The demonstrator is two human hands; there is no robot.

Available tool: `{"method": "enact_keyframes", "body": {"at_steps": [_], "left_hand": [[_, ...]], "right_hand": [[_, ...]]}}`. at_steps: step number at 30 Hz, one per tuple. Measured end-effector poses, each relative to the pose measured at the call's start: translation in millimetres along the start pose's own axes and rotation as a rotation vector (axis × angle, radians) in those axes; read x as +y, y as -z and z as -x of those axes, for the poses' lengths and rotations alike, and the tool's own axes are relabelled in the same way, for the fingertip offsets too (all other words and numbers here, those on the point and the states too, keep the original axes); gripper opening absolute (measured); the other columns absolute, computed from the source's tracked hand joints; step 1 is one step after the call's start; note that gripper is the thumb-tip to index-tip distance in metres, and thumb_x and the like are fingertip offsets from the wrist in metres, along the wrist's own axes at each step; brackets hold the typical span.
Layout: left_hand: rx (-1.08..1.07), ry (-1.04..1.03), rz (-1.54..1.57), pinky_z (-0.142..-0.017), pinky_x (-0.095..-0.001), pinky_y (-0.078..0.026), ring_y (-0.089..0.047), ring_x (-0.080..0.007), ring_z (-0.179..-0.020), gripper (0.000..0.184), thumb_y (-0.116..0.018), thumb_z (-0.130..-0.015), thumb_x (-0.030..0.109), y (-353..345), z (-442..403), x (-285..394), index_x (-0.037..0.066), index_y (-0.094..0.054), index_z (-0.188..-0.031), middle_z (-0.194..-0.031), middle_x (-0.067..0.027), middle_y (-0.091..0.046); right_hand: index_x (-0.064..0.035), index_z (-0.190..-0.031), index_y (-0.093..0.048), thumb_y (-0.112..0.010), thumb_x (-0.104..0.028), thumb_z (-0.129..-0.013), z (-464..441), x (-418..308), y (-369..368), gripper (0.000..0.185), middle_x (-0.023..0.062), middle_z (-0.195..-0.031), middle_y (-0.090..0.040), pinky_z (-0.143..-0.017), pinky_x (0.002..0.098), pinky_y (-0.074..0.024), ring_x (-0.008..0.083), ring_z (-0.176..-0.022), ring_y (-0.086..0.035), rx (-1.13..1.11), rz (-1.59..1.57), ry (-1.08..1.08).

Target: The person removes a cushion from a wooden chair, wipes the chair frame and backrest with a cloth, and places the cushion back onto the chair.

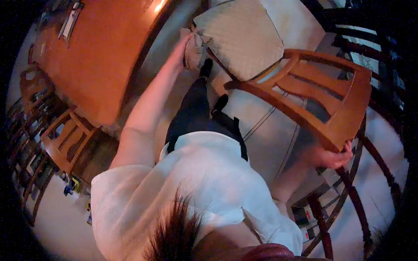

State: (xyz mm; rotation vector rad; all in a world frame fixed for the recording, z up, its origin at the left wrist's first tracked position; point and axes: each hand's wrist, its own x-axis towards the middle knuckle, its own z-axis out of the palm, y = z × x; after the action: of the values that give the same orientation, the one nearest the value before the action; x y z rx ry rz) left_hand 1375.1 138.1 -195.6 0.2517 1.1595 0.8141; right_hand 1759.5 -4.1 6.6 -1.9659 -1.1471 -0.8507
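Note:
A wooden chair (320,87) with a slatted back and a beige quilted seat cushion (244,39) stands at the upper right, its back tilted toward me in this wide view. My left hand (185,43) is closed on a bunched greyish-brown cloth (193,57) at the left edge of the seat; the cloth hides part of the fingers. My right hand (333,157) is wrapped round the top corner of the chair's back, its fingers curled over the wood.
To the left lies a large wooden table (96,48) with a whitish long object (69,21) on it. Another wooden chair (69,139) is beside the table. Dark railings (359,204) run along the right. My feet are on the tiled floor (265,117) near the chair.

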Motion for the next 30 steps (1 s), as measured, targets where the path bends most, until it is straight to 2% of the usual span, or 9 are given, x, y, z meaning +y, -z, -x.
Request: {"method": "enact_keyframes", "body": {"at_steps": [2, 4, 5, 7, 10, 14, 16, 22, 30], "left_hand": [[0.026, -0.052, -0.107, -0.077, -0.0353, -0.047, -0.055, -0.0211, -0.094, 0.045, -0.055, -0.081, 0.04, 7, -58, 14, 0.007, -0.05, -0.111, -0.104, -0.0092, -0.055], [0.269, -0.369, -0.464, -0.081, -0.0352, -0.045, -0.055, -0.0226, -0.097, 0.049, -0.058, -0.078, 0.038, -16, -77, 6, 0.003, -0.048, -0.112, -0.107, -0.0116, -0.056], [0.269, -0.354, -0.457, -0.081, -0.0352, -0.045, -0.055, -0.0226, -0.097, 0.049, -0.058, -0.078, 0.038, -10, -108, 14, 0.003, -0.048, -0.112, -0.107, -0.0116, -0.056], [0.169, -0.49, -1.003, -0.091, -0.0325, -0.04, -0.049, -0.0265, -0.109, 0.069, -0.06, -0.076, 0.044, -22, -149, 20, 0.001, -0.04, -0.126, -0.124, -0.0173, -0.047], [0.215, -0.534, -1.145, -0.09, -0.032, -0.041, -0.052, -0.021, -0.106, 0.06, -0.059, -0.077, 0.039, -26, -221, 26, 0.003, -0.044, -0.122, -0.118, -0.0119, -0.053], [-0.367, -0.599, -1.158, -0.092, -0.0429, -0.037, -0.045, -0.0319, -0.109, 0.034, -0.053, -0.083, 0.016, 8, -445, 7, 0.012, -0.052, -0.116, -0.129, -0.0117, -0.038], [-0.072, -0.905, -1.405, -0.097, -0.0394, -0.035, -0.044, -0.0304, -0.113, 0.047, -0.066, -0.074, 0.019, 32, -528, -8, 0.011, -0.051, -0.118, -0.138, -0.0088, -0.028], [0.142, -0.512, -1.769, -0.096, -0.0378, -0.036, -0.045, -0.028, -0.112, 0.048, -0.064, -0.075, 0.024, 1, -528, -22, 0.01, -0.05, -0.119, -0.135, -0.0085, -0.033], [0.084, -0.402, -1.765, -0.094, -0.0357, -0.037, -0.047, -0.0248, -0.111, 0.051, -0.061, -0.077, 0.03, 9, -566, -65, 0.008, -0.048, -0.121, -0.13, -0.0082, -0.039]], "right_hand": [[0.0018, -0.083, -0.056, -0.037, -0.038, -0.089, -17, -17, -21, 0.045, 0.0147, -0.089, -0.058, -0.079, 0.0383, -0.0461, 0.0262, -0.084, -0.055, 0.194, -0.363, -0.591], [0.0027, -0.087, -0.056, -0.035, -0.04, -0.089, -25, 36, 4, 0.048, 0.016, -0.093, -0.057, -0.078, 0.0392, -0.0465, 0.028, -0.087, -0.055, 0.193, -0.321, -0.595], [0.0036, -0.091, -0.055, -0.034, -0.043, -0.089, -24, 41, -7, 0.051, 0.0173, -0.097, -0.057, -0.077, 0.0402, -0.0469, 0.0298, -0.089, -0.055, 0.174, -0.269, -0.585], [0.0026, -0.088, -0.056, -0.034, -0.042, -0.089, -32, 64, -11, 0.05, 0.017, -0.095, -0.058, -0.076, 0.0408, -0.0473, 0.0286, -0.089, -0.056, 0.186, -0.334, -0.576], [0.0016, -0.085, -0.057, -0.034, -0.041, -0.089, -44, 35, -12, 0.049, 0.0167, -0.093, -0.059, -0.076, 0.0416, -0.0478, 0.0277, -0.089, -0.057, 0.223, -0.273, -0.614], [0.0016, -0.086, -0.058, -0.033, -0.04, -0.089, -43, 58, -30, 0.049, 0.0169, -0.095, -0.06, -0.078, 0.0423, -0.0475, 0.0287, -0.09, -0.058, 0.235, -0.111, -0.669], [0.0023, -0.094, -0.056, -0.033, -0.038, -0.089, -48, 41, -33, 0.047, 0.0173, -0.099, -0.059, -0.082, 0.0434, -0.0451, 0.0301, -0.093, -0.057, 0.21, -0.021, -0.694], [0.003, -0.098, -0.056, -0.036, -0.04, -0.086, -47, 57, -25, 0.049, 0.0172, -0.106, -0.057, -0.087, 0.0433, -0.041, 0.0304, -0.098, -0.055, 0.24, -0.08, -0.673], [0.0024, -0.103, -0.055, -0.044, -0.036, -0.082, -54, 64, -11, 0.045, 0.0154, -0.109, -0.056, -0.086, 0.0431, -0.0417, 0.0293, -0.1, -0.055, 0.393, 0.052, -0.714]]}}
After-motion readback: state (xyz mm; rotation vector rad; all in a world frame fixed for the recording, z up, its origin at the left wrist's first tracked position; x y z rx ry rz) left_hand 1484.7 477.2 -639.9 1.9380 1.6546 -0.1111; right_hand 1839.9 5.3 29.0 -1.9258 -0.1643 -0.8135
